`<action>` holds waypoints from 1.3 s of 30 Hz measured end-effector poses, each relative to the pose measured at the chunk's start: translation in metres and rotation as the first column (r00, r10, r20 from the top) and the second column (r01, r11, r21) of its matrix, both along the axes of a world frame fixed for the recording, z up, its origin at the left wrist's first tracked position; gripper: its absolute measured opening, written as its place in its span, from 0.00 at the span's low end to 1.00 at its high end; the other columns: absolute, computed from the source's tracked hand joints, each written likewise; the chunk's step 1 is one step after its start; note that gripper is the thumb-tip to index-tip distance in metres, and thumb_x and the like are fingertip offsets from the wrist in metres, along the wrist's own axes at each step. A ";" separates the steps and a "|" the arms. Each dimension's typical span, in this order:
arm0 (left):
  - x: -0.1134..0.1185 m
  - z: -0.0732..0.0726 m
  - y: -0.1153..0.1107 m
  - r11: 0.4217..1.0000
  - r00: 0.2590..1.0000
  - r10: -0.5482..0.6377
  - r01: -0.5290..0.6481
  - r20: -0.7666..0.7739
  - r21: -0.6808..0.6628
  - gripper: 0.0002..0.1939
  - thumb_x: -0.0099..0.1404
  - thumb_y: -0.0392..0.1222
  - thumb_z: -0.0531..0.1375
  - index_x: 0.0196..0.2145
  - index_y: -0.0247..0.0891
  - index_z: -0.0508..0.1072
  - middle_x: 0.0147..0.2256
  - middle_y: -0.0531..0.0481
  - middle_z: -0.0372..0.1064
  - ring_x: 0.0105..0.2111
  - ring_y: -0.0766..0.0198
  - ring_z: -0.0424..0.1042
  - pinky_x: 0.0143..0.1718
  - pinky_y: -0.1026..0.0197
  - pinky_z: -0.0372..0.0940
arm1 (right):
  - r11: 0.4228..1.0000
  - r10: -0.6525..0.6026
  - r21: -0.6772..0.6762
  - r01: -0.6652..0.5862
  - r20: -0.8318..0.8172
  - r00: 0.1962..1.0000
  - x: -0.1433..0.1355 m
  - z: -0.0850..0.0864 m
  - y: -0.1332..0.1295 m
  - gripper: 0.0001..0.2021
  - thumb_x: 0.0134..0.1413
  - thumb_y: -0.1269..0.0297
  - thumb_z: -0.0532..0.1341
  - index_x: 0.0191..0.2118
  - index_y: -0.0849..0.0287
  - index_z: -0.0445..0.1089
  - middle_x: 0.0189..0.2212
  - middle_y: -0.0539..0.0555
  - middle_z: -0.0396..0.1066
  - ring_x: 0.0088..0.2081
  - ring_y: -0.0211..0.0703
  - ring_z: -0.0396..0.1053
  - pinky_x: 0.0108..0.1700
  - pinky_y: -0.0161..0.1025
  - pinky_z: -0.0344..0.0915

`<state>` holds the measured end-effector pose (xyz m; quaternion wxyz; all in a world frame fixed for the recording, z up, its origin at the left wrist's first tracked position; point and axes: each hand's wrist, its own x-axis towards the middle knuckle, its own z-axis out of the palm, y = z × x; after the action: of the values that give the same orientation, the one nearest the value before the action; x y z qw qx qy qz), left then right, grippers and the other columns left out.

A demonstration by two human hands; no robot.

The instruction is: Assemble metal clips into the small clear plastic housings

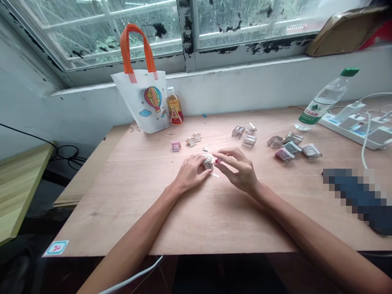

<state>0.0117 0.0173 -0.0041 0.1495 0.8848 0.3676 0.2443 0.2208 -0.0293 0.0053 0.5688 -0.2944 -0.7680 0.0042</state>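
Near the middle of the table, my left hand is closed around a small pale house-shaped piece, steadying it at the tabletop. My right hand pinches a small red screwdriver, its thin shaft pointing at the piece's right side. Fingers cover part of both. A flat white strip lies just in front, and a small pale part is just behind. Beyond my left hand are a pink house-shaped piece and two cream house-shaped pieces.
Clear house-shaped cases stand behind my right hand, with several more cases farther right. A white tote bag, tea bottle, water bottle and power strip line the back. A pixelated dark object lies at right.
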 end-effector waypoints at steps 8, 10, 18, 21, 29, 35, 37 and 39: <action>0.007 0.002 -0.002 0.997 0.996 0.065 -0.067 -0.066 -0.028 0.14 0.73 0.45 0.57 0.54 0.44 0.72 0.52 0.47 0.73 0.53 0.53 0.68 0.54 0.50 0.61 | 1.000 0.003 -0.012 -0.005 -0.105 0.994 -0.004 -0.002 -0.003 0.30 0.60 0.75 0.65 0.66 0.47 0.64 0.42 0.54 0.78 0.40 0.46 0.76 0.43 0.48 0.75; 0.009 0.000 -0.002 0.994 0.994 0.094 -0.097 -0.062 -0.041 0.13 0.72 0.44 0.57 0.52 0.44 0.73 0.51 0.48 0.74 0.52 0.53 0.68 0.54 0.49 0.60 | 1.000 0.005 -0.017 -0.008 -0.120 0.993 -0.004 -0.001 -0.005 0.28 0.59 0.76 0.64 0.64 0.49 0.67 0.42 0.55 0.79 0.40 0.47 0.76 0.44 0.49 0.75; 0.016 -0.002 -0.001 0.973 0.981 0.182 -0.189 -0.066 -0.135 0.10 0.69 0.43 0.58 0.48 0.46 0.72 0.48 0.50 0.74 0.51 0.51 0.67 0.55 0.46 0.57 | 0.998 0.021 -0.058 -0.026 -0.085 0.996 -0.002 0.001 -0.007 0.20 0.60 0.77 0.59 0.54 0.51 0.74 0.44 0.56 0.80 0.45 0.50 0.78 0.45 0.50 0.76; 0.019 0.001 -0.001 0.952 0.973 0.221 -0.232 -0.072 -0.200 0.10 0.68 0.42 0.58 0.47 0.46 0.72 0.49 0.50 0.74 0.53 0.51 0.66 0.57 0.44 0.55 | 0.998 0.028 -0.059 -0.035 -0.113 0.993 -0.002 -0.002 -0.006 0.18 0.61 0.77 0.58 0.52 0.53 0.74 0.42 0.57 0.79 0.44 0.50 0.78 0.44 0.49 0.76; 0.024 -0.001 -0.001 0.937 0.958 0.278 -0.288 -0.074 -0.196 0.11 0.67 0.42 0.58 0.47 0.48 0.72 0.48 0.50 0.74 0.52 0.49 0.66 0.56 0.43 0.57 | 0.995 -0.098 -0.053 0.090 -0.166 0.981 0.009 -0.007 0.001 0.17 0.64 0.74 0.58 0.56 0.53 0.69 0.42 0.56 0.78 0.37 0.45 0.76 0.41 0.47 0.75; 0.021 -0.003 -0.007 0.952 0.968 0.249 -0.243 0.010 -0.188 0.11 0.68 0.43 0.61 0.48 0.47 0.71 0.50 0.50 0.74 0.52 0.50 0.66 0.57 0.44 0.58 | 0.927 -0.284 -0.251 0.279 0.017 0.959 0.034 -0.025 0.029 0.15 0.67 0.66 0.57 0.56 0.57 0.68 0.42 0.58 0.77 0.38 0.47 0.74 0.41 0.46 0.72; 0.014 -0.001 -0.006 0.962 0.968 0.239 -0.225 0.079 -0.153 0.12 0.69 0.45 0.60 0.50 0.46 0.71 0.53 0.48 0.72 0.54 0.50 0.65 0.57 0.46 0.58 | 0.891 -0.274 -0.331 0.312 0.158 0.949 0.040 -0.033 0.036 0.12 0.67 0.66 0.56 0.53 0.59 0.71 0.45 0.60 0.77 0.43 0.50 0.74 0.44 0.48 0.71; 0.003 0.004 -0.001 0.963 0.952 0.269 -0.268 0.144 -0.028 0.11 0.71 0.46 0.58 0.50 0.44 0.70 0.55 0.46 0.70 0.57 0.50 0.62 0.59 0.46 0.57 | 0.854 -0.246 -0.383 0.352 0.299 0.922 0.044 -0.038 0.039 0.13 0.67 0.67 0.55 0.52 0.60 0.72 0.47 0.62 0.76 0.47 0.54 0.73 0.47 0.50 0.70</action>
<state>0.0143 0.0160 -0.0005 0.1452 0.8057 0.4732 0.3252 0.2646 0.0092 -0.0330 0.3866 -0.5272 -0.7551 0.0484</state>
